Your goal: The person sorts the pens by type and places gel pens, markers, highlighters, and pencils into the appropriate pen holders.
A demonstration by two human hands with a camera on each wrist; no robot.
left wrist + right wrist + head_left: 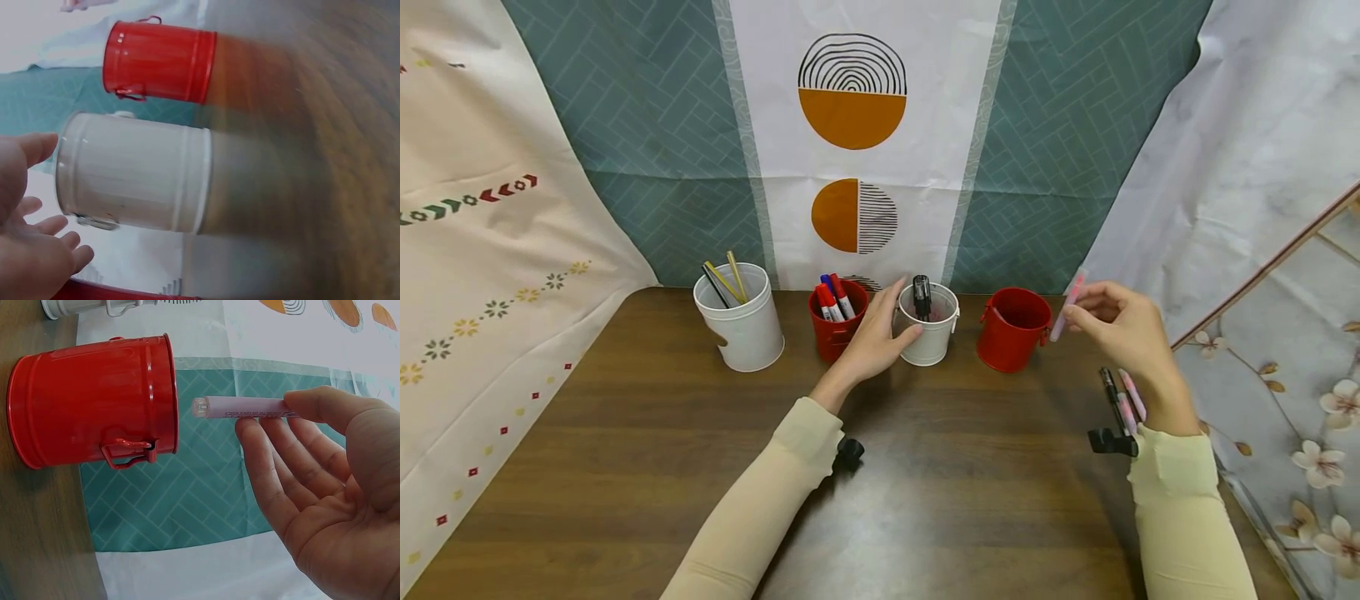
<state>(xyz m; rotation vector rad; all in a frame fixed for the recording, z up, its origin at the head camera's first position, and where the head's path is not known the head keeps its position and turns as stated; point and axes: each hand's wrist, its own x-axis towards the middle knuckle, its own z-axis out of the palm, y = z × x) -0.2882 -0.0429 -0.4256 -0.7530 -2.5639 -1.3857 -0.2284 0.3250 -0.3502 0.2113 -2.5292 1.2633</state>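
Note:
My right hand (1122,329) pinches a pink pen (240,407) between thumb and fingertips, to the right of a red bucket (1013,337). In the right wrist view the pen's clear end points at that bucket's rim, a small gap apart. A pink pen end shows inside the red bucket. My left hand (874,340) is at the left side of a small white bucket (927,343), thumb and fingers spread near its rim, holding nothing. Black markers (922,297) stand in that white bucket. Under my right wrist lie a black marker (1109,390) and pink pens (1132,395).
Left of my left hand is another red bucket (829,340) with red and blue markers. Farther left stands a taller white container (752,337) holding pencils. Patterned cloth (1045,167) hangs behind the buckets, and a floral panel (1292,400) borders the table's right side.

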